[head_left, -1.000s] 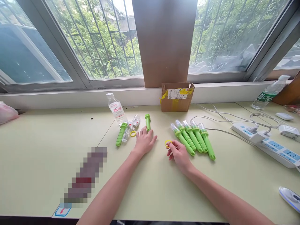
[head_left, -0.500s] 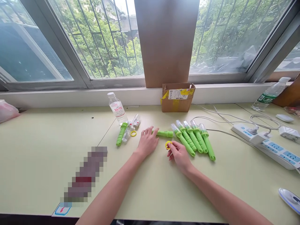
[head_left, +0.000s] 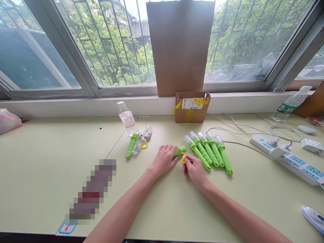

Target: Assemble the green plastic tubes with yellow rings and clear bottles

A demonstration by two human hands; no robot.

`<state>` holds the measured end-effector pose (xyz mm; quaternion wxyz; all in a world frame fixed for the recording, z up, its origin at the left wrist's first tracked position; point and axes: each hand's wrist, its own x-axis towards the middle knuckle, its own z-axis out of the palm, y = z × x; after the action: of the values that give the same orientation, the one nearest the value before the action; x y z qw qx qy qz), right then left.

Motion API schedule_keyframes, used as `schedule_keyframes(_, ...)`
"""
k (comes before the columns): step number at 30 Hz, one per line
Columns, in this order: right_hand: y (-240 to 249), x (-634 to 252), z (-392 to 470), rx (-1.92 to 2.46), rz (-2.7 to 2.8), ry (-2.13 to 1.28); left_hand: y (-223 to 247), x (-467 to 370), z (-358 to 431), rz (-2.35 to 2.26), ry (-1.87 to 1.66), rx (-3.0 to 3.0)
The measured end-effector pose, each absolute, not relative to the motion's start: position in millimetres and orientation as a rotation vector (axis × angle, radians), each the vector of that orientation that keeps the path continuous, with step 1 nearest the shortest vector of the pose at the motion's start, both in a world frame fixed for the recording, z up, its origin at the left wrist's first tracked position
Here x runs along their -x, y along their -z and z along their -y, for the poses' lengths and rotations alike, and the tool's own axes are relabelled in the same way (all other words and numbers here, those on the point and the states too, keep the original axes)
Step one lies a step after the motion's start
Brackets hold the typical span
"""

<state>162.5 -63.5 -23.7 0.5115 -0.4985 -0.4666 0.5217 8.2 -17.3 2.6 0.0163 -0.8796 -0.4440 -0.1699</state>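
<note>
My left hand (head_left: pixel 166 158) has its fingers curled over a green plastic handle (head_left: pixel 180 150). Only the threaded end sticks out, pointing right; the rest is hidden under the palm. Close beside that end, my right hand (head_left: pixel 194 167) pinches a yellow ring (head_left: pixel 184 159) between thumb and forefinger. To the left lie another green handle (head_left: pixel 131 146), several clear ribbed caps (head_left: pixel 137 145) and a second yellow ring (head_left: pixel 144 145). Several green sticks with clear tops (head_left: pixel 206 148) rest in a row right of my hands.
A water bottle (head_left: pixel 127 119) stands behind the loose parts. An open cardboard box (head_left: pixel 191 114) sits against the window ledge. On the right are a power strip (head_left: pixel 291 157), cables (head_left: pixel 243 125), another bottle (head_left: pixel 291 104) and a white-blue device (head_left: pixel 314 217) at the edge.
My left hand has moved right and closed over the green handle, whose threaded end now tilts upward. The yellow ring in my right hand has turned and come near that end.
</note>
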Motion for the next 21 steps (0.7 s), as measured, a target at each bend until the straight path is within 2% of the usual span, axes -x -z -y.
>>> schedule_keyframes(4,24,-164,63,1.223,1.115,-1.238,-9,-6,17,1.469,0.411,2.685)
schedule_keyframes(21,18,-166,65,1.263,1.175,-1.204,-13,-5,21,1.438,0.358,2.798)
